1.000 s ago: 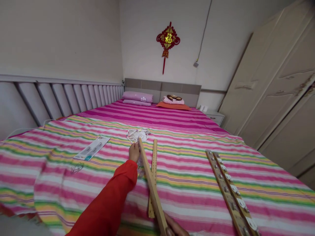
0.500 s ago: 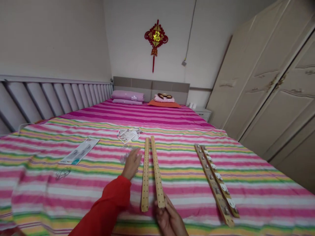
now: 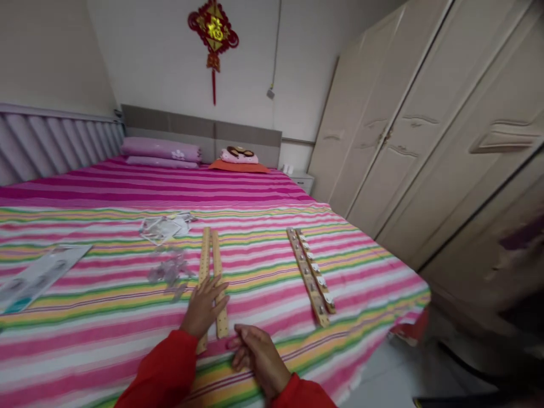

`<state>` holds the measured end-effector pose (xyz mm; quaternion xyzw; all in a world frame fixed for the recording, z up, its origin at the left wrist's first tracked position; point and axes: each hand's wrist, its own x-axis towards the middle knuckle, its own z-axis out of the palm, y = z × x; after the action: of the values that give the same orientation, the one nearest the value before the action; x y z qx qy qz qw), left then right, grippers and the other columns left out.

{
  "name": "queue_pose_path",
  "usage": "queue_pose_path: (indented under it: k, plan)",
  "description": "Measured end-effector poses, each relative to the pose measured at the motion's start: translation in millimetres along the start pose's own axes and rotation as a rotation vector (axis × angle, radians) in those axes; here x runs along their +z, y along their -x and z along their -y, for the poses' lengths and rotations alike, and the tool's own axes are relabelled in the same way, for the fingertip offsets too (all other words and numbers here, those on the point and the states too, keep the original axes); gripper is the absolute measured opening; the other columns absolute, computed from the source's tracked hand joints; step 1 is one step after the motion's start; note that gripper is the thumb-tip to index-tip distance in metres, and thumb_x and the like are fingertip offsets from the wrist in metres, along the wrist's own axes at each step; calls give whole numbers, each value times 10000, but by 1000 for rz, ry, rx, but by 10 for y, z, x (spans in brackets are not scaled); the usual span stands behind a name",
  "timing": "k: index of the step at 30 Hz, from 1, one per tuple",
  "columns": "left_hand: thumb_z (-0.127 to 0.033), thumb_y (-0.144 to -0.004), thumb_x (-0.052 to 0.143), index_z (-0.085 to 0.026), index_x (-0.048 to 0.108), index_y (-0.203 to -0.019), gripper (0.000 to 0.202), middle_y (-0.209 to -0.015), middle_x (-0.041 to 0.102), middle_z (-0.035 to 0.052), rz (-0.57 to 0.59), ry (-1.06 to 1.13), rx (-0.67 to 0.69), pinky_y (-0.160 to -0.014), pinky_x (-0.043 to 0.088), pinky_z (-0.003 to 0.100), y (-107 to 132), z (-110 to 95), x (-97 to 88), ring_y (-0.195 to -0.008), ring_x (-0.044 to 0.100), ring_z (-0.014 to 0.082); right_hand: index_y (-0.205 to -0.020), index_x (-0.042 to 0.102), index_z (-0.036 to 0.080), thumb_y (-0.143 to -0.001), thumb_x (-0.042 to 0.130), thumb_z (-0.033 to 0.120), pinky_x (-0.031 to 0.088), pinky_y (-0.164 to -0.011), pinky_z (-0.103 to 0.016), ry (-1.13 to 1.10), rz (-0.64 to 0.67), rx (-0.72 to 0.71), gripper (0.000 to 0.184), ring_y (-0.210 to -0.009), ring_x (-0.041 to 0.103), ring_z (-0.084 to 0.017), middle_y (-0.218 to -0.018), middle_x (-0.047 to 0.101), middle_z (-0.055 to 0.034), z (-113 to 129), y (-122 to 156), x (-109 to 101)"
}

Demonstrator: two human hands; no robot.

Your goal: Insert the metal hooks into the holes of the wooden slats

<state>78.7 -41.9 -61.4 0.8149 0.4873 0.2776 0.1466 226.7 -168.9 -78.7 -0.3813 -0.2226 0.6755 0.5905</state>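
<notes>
Two pale wooden strips with rows of small holes lie side by side on the striped bedspread, a left strip [image 3: 204,255] and a right strip [image 3: 217,263]. My left hand [image 3: 206,306] rests across both strips, fingers spread and open. Just right of the strips' near ends is my right hand [image 3: 259,354], apart from them. Its fingers are loosely curled with gaps between them, and nothing shows in its grasp. Left of the strips lies a loose heap of small clear plastic pieces [image 3: 170,271].
Two strips fitted with metal and white round parts [image 3: 312,272] lie to the right. Behind the heap are papers and packaging [image 3: 165,226]. A flat blister pack [image 3: 42,275] lies far left. The bed's edge drops to the floor at right, before a wardrobe [image 3: 382,147].
My right hand has let go of the right strip, which now lies flat on the bed. My left hand has come over onto the strips. The view has turned right.
</notes>
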Motion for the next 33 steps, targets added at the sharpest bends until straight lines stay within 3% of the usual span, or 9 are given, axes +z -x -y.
queue_pose_path:
  k: [3, 8, 11, 16, 21, 26, 30, 33]
  plan:
    - [-404, -815, 488, -320, 621, -1144, 364, -1364, 497, 25, 6, -49, 26, -1045, 268, 515, -18, 83, 65, -1329, 315, 291, -843, 640, 75, -682, 730, 462, 369, -349, -164, 18, -194, -135, 428, -363, 541, -80, -605, 677, -49, 192, 229, -389]
    - [-420, -826, 451, -315, 618, -1149, 379, -1366, 495, 18, -12, -108, 54, -1048, 280, 494, -15, 133, 108, -1315, 339, 281, -823, 628, 110, -671, 748, 421, 464, -450, -188, -249, -470, -236, 366, -468, 589, -96, -633, 689, -36, 559, 561, -1008]
    - [-427, -826, 447, -324, 618, -1147, 377, -1364, 497, 8, -18, -116, 55, -1050, 288, 481, -10, 130, 107, -1312, 345, 272, -782, 620, 130, -703, 727, 413, 514, -524, -218, -320, -456, -263, 312, -557, 633, -119, -740, 719, -74, 738, 596, -1219]
    - [-419, -826, 455, -323, 616, -1151, 375, -1359, 504, 4, -23, -114, 52, -1055, 296, 469, 6, 103, 77, -1318, 342, 264, -868, 644, 103, -767, 691, 269, 521, -552, -197, -411, -318, -282, 200, -587, 620, -95, -816, 713, -97, 858, 454, -1359]
    - [-399, -820, 476, -332, 612, -1158, 370, -1353, 511, 12, -27, -97, 53, -1049, 305, 478, 14, 88, 56, -1305, 366, 268, -862, 646, 131, -745, 701, 201, 509, -556, -180, -473, -103, -206, 147, -588, 568, -76, -761, 665, -32, 816, 429, -1297]
    - [-419, -801, 495, -303, 648, -1106, 361, -1335, 528, 28, -30, 5, 18, -1062, 295, 483, -6, 95, 34, -1303, 372, 269, -885, 652, 102, -712, 729, 174, 500, -568, -179, -530, -12, -97, 203, -617, 560, -85, -784, 644, -51, 715, 462, -988]
    - [-453, -789, 508, -224, 645, -1121, 426, -1321, 534, 86, -114, 254, -105, -1091, 259, 470, 50, -70, -59, -1301, 374, 275, -873, 649, 116, -699, 750, 183, 477, -571, -165, -511, 36, -38, 212, -609, 557, -74, -778, 657, -51, 626, 357, -668]
    - [-493, -811, 481, -231, 589, -1190, 473, -1333, 517, 85, -178, 598, -240, -1045, 350, 410, 151, -312, -101, -1257, 438, 245, -895, 643, 150, -711, 741, 197, 454, -537, -174, -453, 89, -11, 214, -581, 550, -77, -750, 659, -28, 567, 211, -365]
